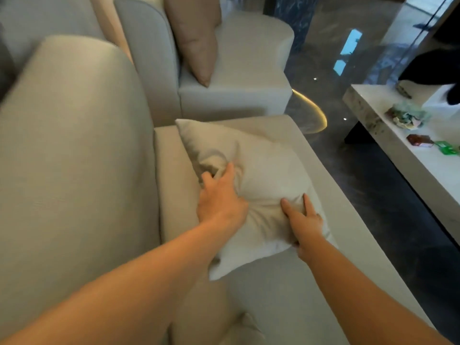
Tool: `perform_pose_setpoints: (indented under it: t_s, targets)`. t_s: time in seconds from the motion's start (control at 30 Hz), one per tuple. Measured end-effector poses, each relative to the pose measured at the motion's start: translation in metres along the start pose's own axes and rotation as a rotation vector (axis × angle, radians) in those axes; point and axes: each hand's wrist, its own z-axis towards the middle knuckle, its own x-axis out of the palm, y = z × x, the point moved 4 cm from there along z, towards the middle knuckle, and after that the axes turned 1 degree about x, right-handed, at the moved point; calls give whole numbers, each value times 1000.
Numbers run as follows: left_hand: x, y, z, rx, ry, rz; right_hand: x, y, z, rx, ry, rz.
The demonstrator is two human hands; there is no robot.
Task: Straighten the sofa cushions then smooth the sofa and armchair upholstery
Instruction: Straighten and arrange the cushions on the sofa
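A pale beige cushion [263, 175] lies tilted on the seat of the light grey sofa [348, 220], one corner pointing toward the backrest [74, 145]. My left hand [220, 195] grips a bunch of its fabric on the left side. Along the cushion's near right edge, my right hand [305, 217] pinches it, fingers on top and thumb under. A brown cushion [194, 38] stands upright against the back of the grey armchair [249, 61] beyond the sofa.
A white marble coffee table [388, 148] stands to the right, with wrappers and small packets on it. Dark glossy floor runs between sofa and table. Another beige cushion's corner shows at the bottom edge [239, 329].
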Motion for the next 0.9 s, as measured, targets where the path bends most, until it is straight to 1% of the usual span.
perform_pose_setpoints:
  t_s: [0.07, 0.13, 0.2, 0.27, 0.3, 0.37, 0.43, 0.53, 0.6, 0.67, 0.8, 0.9]
  targets:
    - [-43, -18, 5, 26, -46, 137, 23, 18, -18, 112, 165, 217]
    - [-90, -26, 7, 43, -112, 245, 55, 35, -43, 199, 284, 292]
    - [-132, -22, 8, 47, -126, 330, 90, 48, -70, 207, 354, 219]
    - [-165, -3, 1, 41, -100, 406, 124, 55, -99, 168, 434, 72]
    - [-178, 9, -6, 35, -73, 410, 137, 56, -112, 163, 455, 21]
    - [-192, 34, -25, 54, -26, 333, 147, 57, -131, 192, 447, -1]
    - [-194, 52, -45, 126, -17, 242, 140, 60, -146, 189, 433, -32]
    - [-189, 71, -69, 221, -24, 157, 116, 62, -169, 124, 458, -117]
    - [-185, 81, -85, 277, -51, 146, 95, 56, -185, 94, 466, -200]
    - [-181, 86, -104, 321, -84, 150, 73, 45, -203, 62, 475, -337]
    - [-181, 89, -150, 281, -149, 156, 20, -2, -241, 18, 477, -640]
    - [-174, 104, -204, 179, -207, 402, -26, -46, -266, -20, 455, -796]
